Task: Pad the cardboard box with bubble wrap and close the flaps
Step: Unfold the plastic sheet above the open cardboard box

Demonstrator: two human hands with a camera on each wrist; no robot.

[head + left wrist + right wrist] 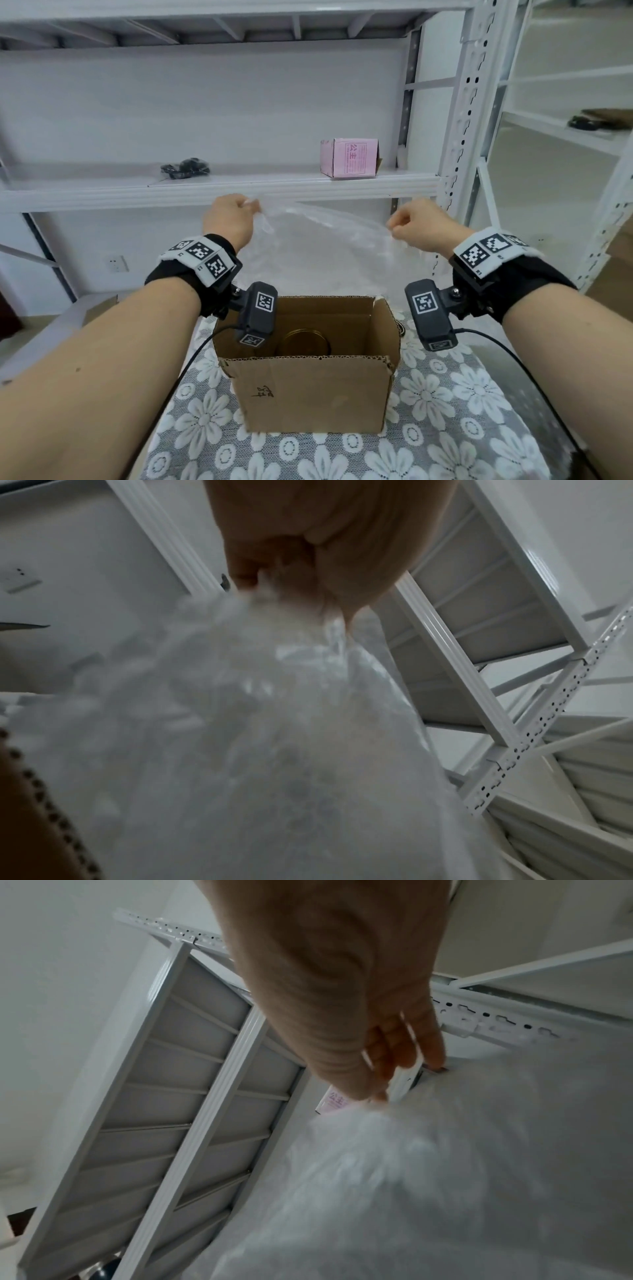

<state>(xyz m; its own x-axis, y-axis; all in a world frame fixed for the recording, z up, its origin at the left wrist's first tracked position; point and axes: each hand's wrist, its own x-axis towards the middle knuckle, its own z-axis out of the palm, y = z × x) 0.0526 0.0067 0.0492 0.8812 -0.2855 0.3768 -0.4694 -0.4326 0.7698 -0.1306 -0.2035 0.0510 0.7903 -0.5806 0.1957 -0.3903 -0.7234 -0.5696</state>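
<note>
An open brown cardboard box (308,390) stands on the flowered tablecloth, its flaps up. Inside it lies a round gold-coloured lid or tin (306,342). A clear sheet of bubble wrap (329,246) hangs spread above and behind the box. My left hand (231,217) pinches its upper left corner; my right hand (416,228) pinches the upper right corner. In the left wrist view my left hand (291,569) has curled fingers gripping the bunched bubble wrap (257,737). In the right wrist view my right hand (369,1047) holds the bubble wrap (428,1191) by its edge.
A white metal shelf rack (219,186) stands just behind the table. On it are a pink carton (349,158) and a black object (185,168). The tablecloth (445,428) covers the table around the box. Cables run from both wrist cameras.
</note>
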